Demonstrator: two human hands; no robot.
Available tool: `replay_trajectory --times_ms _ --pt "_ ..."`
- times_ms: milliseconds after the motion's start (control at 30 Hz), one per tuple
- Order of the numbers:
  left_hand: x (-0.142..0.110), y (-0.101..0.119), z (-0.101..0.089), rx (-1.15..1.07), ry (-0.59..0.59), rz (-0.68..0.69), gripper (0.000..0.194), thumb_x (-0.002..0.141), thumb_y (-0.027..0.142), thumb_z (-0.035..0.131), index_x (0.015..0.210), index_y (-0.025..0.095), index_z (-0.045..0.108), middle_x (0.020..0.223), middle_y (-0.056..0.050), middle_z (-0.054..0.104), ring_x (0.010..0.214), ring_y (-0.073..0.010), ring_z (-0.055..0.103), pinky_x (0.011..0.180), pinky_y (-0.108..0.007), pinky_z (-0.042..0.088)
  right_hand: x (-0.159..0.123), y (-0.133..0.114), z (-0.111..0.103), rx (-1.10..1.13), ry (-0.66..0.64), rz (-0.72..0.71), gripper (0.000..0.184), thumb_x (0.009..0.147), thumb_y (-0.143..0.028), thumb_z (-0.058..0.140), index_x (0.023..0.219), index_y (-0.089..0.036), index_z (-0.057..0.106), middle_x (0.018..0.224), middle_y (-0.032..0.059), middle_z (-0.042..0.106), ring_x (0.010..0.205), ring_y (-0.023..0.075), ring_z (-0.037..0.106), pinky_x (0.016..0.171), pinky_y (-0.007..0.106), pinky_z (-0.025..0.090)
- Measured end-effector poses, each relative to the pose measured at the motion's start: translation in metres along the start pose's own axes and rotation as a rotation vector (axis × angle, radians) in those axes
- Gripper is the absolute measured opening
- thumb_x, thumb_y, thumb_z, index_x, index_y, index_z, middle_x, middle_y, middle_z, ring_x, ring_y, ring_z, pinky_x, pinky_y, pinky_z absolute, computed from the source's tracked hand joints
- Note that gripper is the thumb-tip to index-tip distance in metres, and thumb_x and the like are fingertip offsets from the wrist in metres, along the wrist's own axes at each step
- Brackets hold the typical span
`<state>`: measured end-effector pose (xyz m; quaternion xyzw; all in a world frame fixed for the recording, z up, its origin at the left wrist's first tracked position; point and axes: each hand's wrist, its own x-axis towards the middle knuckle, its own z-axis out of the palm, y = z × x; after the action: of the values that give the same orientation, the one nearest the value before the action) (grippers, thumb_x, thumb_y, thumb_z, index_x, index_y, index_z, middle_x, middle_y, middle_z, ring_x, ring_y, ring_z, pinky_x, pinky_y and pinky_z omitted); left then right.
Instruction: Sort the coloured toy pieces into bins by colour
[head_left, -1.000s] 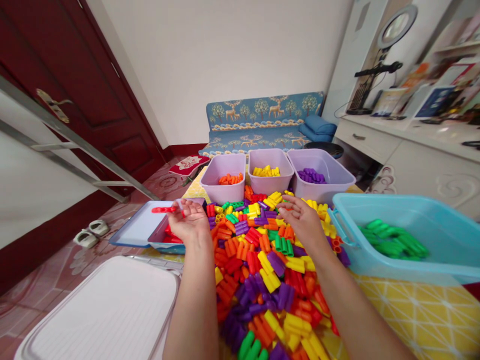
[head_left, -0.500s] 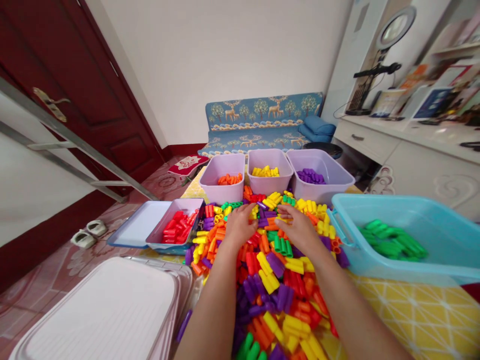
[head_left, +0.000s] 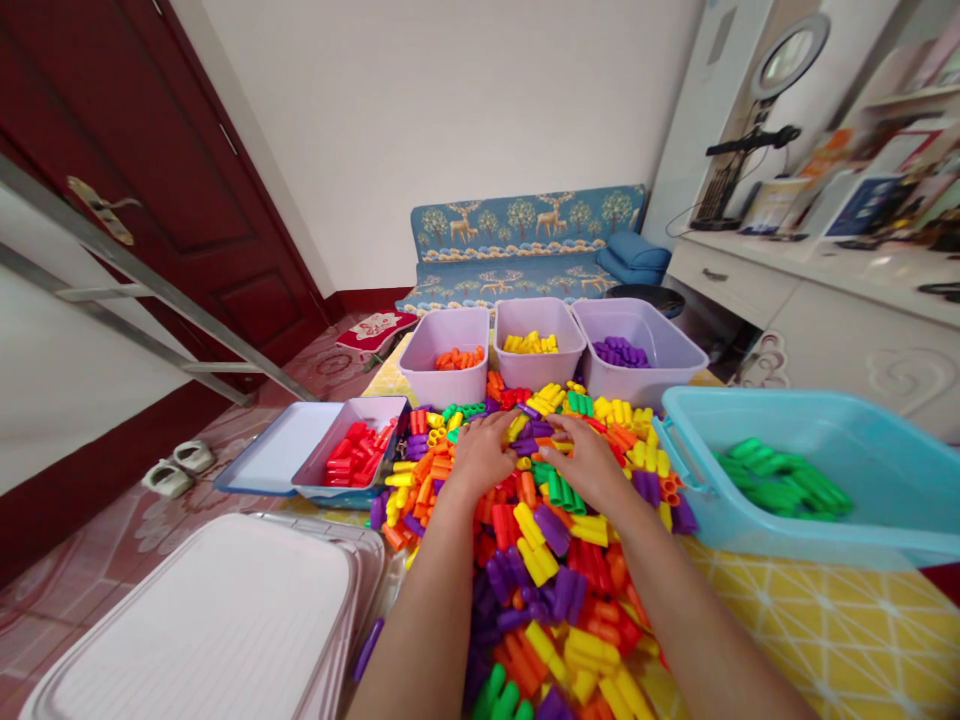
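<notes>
A big heap of plastic tube pieces (head_left: 540,545) in red, orange, yellow, green and purple covers the table. My left hand (head_left: 480,455) rests palm down on the heap's far middle, fingers bent into the pieces. My right hand (head_left: 589,458) lies beside it, also palm down, fingers curled over the pieces. What either hand grips is hidden under the fingers. A small tray of red pieces (head_left: 358,455) stands to the left. Three lilac bins stand behind the heap: orange pieces (head_left: 444,372), yellow pieces (head_left: 538,352), purple pieces (head_left: 645,352).
A light blue tub (head_left: 817,520) with green pieces sits at the right on a yellow patterned cloth (head_left: 847,630). A white lid (head_left: 217,620) lies at the near left, a blue lid (head_left: 277,460) beyond it. A dark red door, a ladder and slippers are at the left.
My left hand has come from over the red tray, where a red piece dropped, back to the heap's middle. Both hands now press close together into the pieces.
</notes>
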<state>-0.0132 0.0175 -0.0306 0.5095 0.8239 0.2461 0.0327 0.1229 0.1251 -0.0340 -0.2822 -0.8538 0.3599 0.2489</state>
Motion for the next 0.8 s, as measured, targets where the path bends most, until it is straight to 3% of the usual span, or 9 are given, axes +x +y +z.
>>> replay_trajectory --times_ms 133,300,467,700,800 --pt "0.001 -0.005 0.001 -0.219 0.027 0.109 0.069 0.068 0.005 0.057 0.133 0.027 0.053 0.127 -0.005 0.062 0.115 -0.0243 0.058 0.102 -0.037 0.043 0.001 0.005 0.003 0.047 0.000 -0.009 0.053 0.073 -0.016 0.065 0.125 -0.011 0.055 0.121 0.0146 0.062 0.099 0.0210 0.063 0.094 0.038 0.049" --pt "0.004 -0.015 0.006 -0.404 0.030 0.185 0.069 0.063 -0.002 0.056 0.128 0.021 0.059 0.123 -0.006 0.065 0.110 -0.0232 0.061 0.101 -0.036 0.045 0.003 0.013 0.006 0.093 -0.013 -0.046 0.059 0.070 -0.015 0.068 0.127 -0.015 0.053 0.123 0.0131 0.060 0.101 0.0218 0.062 0.095 0.040 0.048" --pt "0.006 -0.015 0.009 -0.358 -0.007 0.165 0.064 0.066 0.001 0.060 0.126 0.022 0.061 0.118 -0.006 0.069 0.107 -0.0260 0.064 0.097 -0.037 0.048 0.003 0.015 0.007 0.090 -0.028 -0.098 0.057 0.071 -0.014 0.065 0.127 -0.019 0.055 0.126 0.0107 0.059 0.106 0.0233 0.061 0.098 0.043 0.046" --pt "0.007 -0.015 0.013 -0.317 0.050 0.160 0.063 0.064 -0.004 0.057 0.121 0.022 0.065 0.108 -0.006 0.071 0.101 -0.0247 0.064 0.092 -0.037 0.049 0.002 0.011 0.004 0.126 -0.044 -0.119 0.053 0.071 -0.012 0.063 0.123 -0.021 0.060 0.125 0.0088 0.062 0.112 0.0233 0.059 0.101 0.041 0.044" --pt "0.008 -0.014 0.011 -0.409 0.120 0.182 0.050 0.069 0.002 0.064 0.114 0.020 0.068 0.101 -0.007 0.070 0.094 -0.0227 0.064 0.088 -0.034 0.049 0.003 0.011 0.004 0.168 -0.051 -0.119 0.054 0.071 -0.012 0.062 0.124 -0.020 0.059 0.124 0.0079 0.063 0.105 0.0215 0.062 0.098 0.040 0.046"
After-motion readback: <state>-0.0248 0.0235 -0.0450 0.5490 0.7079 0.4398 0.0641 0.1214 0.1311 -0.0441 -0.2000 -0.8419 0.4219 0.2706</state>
